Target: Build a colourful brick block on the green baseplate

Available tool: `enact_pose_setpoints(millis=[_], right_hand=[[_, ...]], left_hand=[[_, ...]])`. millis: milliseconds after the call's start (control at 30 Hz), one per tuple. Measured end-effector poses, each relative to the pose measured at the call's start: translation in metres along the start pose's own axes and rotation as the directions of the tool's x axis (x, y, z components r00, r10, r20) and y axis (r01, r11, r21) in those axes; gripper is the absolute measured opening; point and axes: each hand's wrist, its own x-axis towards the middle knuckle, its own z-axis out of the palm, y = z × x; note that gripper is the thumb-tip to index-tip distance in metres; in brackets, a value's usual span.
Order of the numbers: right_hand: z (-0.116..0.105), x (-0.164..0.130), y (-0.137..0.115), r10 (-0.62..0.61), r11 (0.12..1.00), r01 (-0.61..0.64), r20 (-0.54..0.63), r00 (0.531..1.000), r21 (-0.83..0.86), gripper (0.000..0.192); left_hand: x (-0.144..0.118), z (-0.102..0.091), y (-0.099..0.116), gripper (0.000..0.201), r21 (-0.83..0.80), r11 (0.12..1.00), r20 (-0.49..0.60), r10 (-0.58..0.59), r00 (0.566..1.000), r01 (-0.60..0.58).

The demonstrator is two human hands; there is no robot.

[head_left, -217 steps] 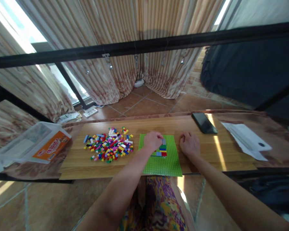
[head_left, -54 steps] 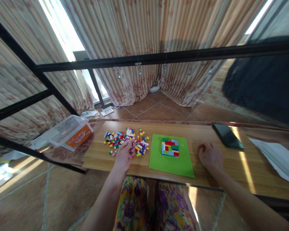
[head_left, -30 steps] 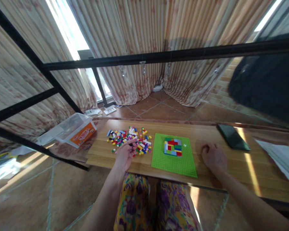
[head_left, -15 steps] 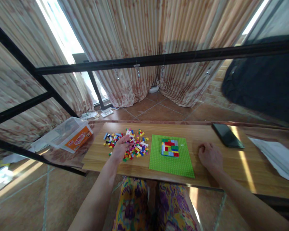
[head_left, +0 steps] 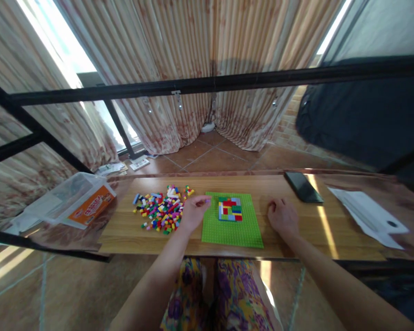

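Left hand [head_left: 195,214] pinching small purple brick [head_left: 207,201] at edge of square green studded baseplate [head_left: 232,234], right hand [head_left: 283,217] resting closed on brown wooden table [head_left: 120,232]

- On the board [head_left: 119,241]: loose bricks [head_left: 163,211] left, baseplate [head_left: 229,236] right of them
- On the baseplate: joined bricks [head_left: 230,210]
- Right of that, farther back: phone [head_left: 302,186]
- Right of the phone: paper [head_left: 365,211]
- Left of the board: box [head_left: 91,207]
- Behind the board: curtains [head_left: 165,50]

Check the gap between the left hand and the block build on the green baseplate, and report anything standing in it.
Nothing visible: only studs of the green baseplate lie between the left hand, pinching what looks like a small purple brick, and the block build. The right hand rests beyond the baseplate's right edge.
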Motion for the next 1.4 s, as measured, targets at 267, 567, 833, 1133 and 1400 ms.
enact_pose_setpoints(millis=[267,567,833,1133,1400], right_hand=[[-0.002,0.000,-0.002,0.004,1.000,-0.004,-0.011,1.000,0.006,0.020],[-0.002,0.000,-0.002,0.015,1.000,-0.015,-0.020,1.000,0.026,0.019],[-0.003,0.000,-0.003,0.017,0.999,-0.016,-0.023,1.000,0.035,0.019],[-0.001,0.001,-0.001,0.017,0.999,-0.016,-0.018,1.000,0.031,0.017],[-0.001,0.000,-0.001,0.003,1.000,-0.003,-0.029,1.000,0.024,0.017]], left_hand=[[0.028,0.055,0.003,0.022,0.153,0.984,0.106,0.070,0.992,-0.086],[0.031,0.068,-0.003,0.017,0.337,0.928,0.150,0.112,0.982,-0.157],[0.032,0.074,-0.016,0.016,0.249,0.964,0.148,0.055,0.987,-0.091],[0.035,0.077,-0.025,0.013,0.201,0.976,0.143,0.062,0.988,-0.090],[0.042,0.067,-0.020,0.007,0.245,0.956,0.254,0.095,0.962,-0.160]])
